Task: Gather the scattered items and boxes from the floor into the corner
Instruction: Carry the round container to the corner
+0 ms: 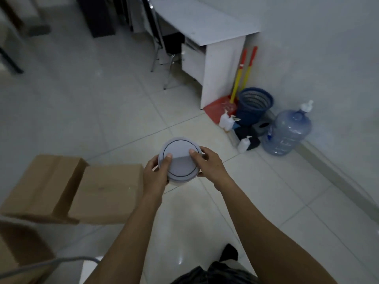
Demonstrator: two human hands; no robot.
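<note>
Head view: a round white container (178, 155) is gripped by the left hand (154, 173) and right hand (208, 163), short of the blue basket (255, 105); it is best carried level and set beside that basket.

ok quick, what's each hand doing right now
Left hand: gripping the round white lidded container.
Right hand: gripping the same container, thumb on top.

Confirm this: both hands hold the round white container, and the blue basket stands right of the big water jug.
Wrong on one point: the head view shows the blue basket left of the water jug, not right. The left hand and right hand do both hold the round white container.
</note>
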